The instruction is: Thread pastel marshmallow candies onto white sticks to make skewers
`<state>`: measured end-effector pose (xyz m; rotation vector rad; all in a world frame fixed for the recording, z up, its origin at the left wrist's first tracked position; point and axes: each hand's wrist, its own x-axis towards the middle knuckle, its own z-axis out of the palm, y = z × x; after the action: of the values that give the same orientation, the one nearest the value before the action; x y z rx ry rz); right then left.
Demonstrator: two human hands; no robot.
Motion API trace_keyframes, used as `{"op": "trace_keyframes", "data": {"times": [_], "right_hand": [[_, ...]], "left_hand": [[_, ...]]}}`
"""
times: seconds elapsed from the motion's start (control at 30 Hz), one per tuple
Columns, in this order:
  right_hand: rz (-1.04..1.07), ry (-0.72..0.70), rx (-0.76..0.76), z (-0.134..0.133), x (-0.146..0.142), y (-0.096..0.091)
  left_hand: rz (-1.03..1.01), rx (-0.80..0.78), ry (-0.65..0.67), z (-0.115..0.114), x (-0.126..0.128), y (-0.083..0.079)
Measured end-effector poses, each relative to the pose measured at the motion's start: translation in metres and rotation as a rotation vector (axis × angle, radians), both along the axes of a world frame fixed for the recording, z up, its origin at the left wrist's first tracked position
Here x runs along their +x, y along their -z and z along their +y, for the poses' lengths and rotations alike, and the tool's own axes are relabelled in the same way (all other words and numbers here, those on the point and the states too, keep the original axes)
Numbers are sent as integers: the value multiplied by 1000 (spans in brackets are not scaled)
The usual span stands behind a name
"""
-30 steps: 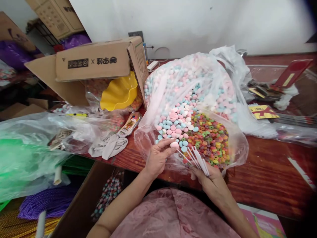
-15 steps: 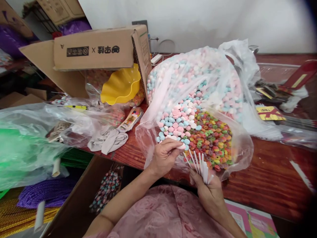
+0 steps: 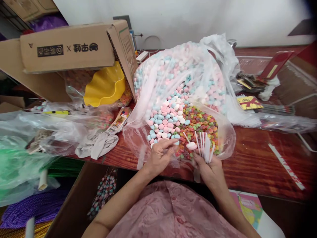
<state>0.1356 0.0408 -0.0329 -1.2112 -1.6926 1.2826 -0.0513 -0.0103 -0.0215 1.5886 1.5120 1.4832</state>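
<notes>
Currently the right hand (image 3: 210,169) clamps its fingers on fanned white sticks (image 3: 206,148), a pink-and-white candy (image 3: 191,145) at their edge above the open plastic bag (image 3: 229,136), whether the left hand (image 3: 158,158) grips anything unclear; well-spaced tips should spare the candy knocks.

An open cardboard box (image 3: 74,61) stands on the surface (image 3: 247,165), with a yellow wavy-rimmed bowl (image 3: 105,86) at its mouth; a crumpled grey cloth (image 3: 99,145) lies near the edge, a purple bundle of strands (image 3: 32,208) lower left, and a yellow packet (image 3: 249,103) off to the right
</notes>
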Motion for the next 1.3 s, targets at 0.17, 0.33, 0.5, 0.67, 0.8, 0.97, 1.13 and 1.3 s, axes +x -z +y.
{"op": "trace_keyframes", "data": {"times": [0.17, 0.33, 0.5, 0.67, 0.8, 0.97, 1.13, 1.3], "right_hand": [[-216, -139, 46, 6, 29, 3], [-308, -290, 30, -5, 37, 1], [-279, -370, 41, -8, 39, -1], [-209, -364, 31, -9, 31, -2], [-301, -332, 78, -6, 28, 0], [-363, -291, 103, -4, 34, 2], [-334, -220, 102, -5, 39, 2], [-307, -228, 77, -8, 51, 6]], "left_hand": [[559, -230, 72, 3, 3, 21], [558, -233, 45, 6, 6, 27], [-55, -330, -6, 8, -2, 17], [-480, -422, -1, 5, -9, 15], [165, -328, -16, -3, -17, 13], [553, -341, -16, -3, -21, 0], [771, -522, 72, 8, -18, -7], [651, -402, 70, 8, -9, -2]]}}
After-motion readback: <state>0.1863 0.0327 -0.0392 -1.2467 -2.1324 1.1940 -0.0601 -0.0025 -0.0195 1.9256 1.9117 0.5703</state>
